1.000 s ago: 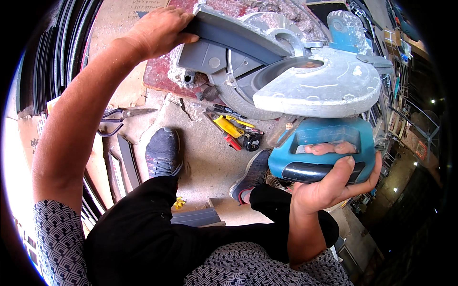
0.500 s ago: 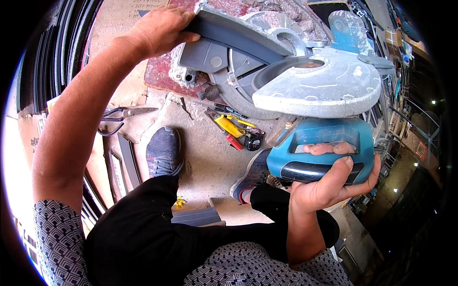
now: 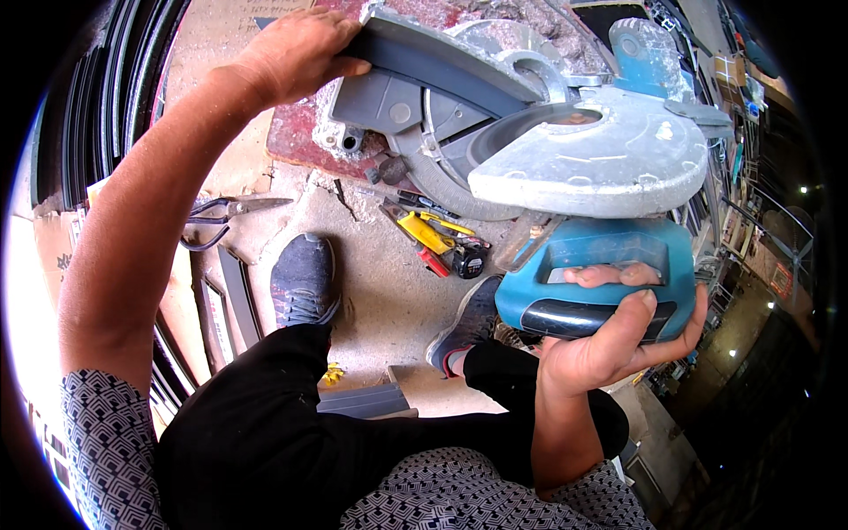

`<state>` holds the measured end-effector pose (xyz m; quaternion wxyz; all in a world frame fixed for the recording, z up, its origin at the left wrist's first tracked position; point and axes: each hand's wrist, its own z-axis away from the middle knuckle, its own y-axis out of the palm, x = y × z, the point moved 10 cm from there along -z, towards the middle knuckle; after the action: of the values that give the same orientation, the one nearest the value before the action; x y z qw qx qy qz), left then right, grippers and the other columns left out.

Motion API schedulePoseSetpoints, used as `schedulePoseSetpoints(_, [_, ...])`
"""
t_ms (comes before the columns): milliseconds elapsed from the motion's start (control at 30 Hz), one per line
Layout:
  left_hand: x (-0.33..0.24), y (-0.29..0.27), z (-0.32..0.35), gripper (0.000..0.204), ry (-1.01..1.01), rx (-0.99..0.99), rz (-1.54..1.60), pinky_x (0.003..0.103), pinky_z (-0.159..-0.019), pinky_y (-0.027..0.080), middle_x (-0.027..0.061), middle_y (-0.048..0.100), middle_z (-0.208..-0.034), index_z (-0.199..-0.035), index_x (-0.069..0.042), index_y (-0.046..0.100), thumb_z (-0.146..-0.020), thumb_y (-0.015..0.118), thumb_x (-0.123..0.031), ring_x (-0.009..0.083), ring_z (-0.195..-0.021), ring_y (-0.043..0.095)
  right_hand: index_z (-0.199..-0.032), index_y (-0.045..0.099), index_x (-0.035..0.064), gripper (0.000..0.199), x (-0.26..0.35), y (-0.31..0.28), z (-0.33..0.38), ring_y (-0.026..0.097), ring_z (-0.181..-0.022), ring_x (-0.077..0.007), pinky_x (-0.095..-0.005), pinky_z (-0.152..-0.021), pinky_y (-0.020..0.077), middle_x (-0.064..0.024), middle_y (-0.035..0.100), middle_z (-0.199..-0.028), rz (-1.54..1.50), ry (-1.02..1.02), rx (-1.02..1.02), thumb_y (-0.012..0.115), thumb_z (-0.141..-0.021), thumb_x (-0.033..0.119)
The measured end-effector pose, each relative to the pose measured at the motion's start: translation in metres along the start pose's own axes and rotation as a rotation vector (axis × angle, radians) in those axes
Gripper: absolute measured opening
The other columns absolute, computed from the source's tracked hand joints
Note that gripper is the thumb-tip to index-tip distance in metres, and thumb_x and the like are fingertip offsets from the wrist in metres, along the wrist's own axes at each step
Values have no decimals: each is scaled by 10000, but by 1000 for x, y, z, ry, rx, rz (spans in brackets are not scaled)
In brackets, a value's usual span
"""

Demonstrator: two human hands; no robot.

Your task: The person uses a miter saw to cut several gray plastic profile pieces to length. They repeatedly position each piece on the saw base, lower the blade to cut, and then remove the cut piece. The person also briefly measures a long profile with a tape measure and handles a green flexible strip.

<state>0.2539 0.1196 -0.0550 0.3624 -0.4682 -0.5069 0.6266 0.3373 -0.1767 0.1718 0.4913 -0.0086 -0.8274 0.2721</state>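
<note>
A dusty miter saw [image 3: 565, 150] with a grey blade guard sits on a reddish base at the top of the view. My right hand [image 3: 618, 340] grips its teal handle [image 3: 592, 274], fingers curled through the opening. My left hand [image 3: 296, 49] reaches far forward and presses down on a dark grey profile piece [image 3: 442, 66] lying across the saw's table, beside the blade guard. The blade itself is hidden under the guard.
On the concrete floor lie tin snips [image 3: 225, 216], a yellow and red hand tool [image 3: 433, 243] and a small tape measure [image 3: 468, 262]. My two shoes [image 3: 305, 278] stand below the saw. Dark metal profiles [image 3: 88, 97] are stacked at the left; a short grey offcut [image 3: 362, 402] lies near my leg.
</note>
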Motion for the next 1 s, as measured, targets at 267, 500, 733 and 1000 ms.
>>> schedulePoseSetpoints(267, [0,1,0,508,4,-17,-2,461,-1081,486,215,671,-1248,-1342,-6,598,-1009,656,-384,376,-1193,639,-1478,193,-9,642,2,3,-1,593,-571,-158,-338,-708,589,-71,579,-655,27,30,-88,506,-934,125])
schedulePoseSetpoints(500, [0,1,-1,508,-15,39,2,459,-1080,489,205,672,-1239,-1352,-17,593,-1008,656,-385,364,-1191,642,-1492,192,40,569,-3,1,4,598,-593,-188,-395,-627,608,-144,612,-849,24,-31,8,479,-1008,122])
schedulePoseSetpoints(733, [-4,-2,-1,507,-7,34,-16,453,-1085,490,188,673,-1236,-1355,-23,593,-1008,654,-389,346,-1183,647,-1489,179,34,575,-3,5,6,596,-582,-181,-389,-645,609,-128,611,-783,29,-20,-3,460,-994,116])
schedulePoseSetpoints(1000, [-3,-3,1,495,-1,6,-2,456,-1084,488,193,673,-1225,-1338,-21,602,-1008,656,-386,348,-1180,645,-1477,187,35,579,-2,10,9,595,-577,-179,-380,-650,599,-111,612,-750,57,-50,6,465,-978,125])
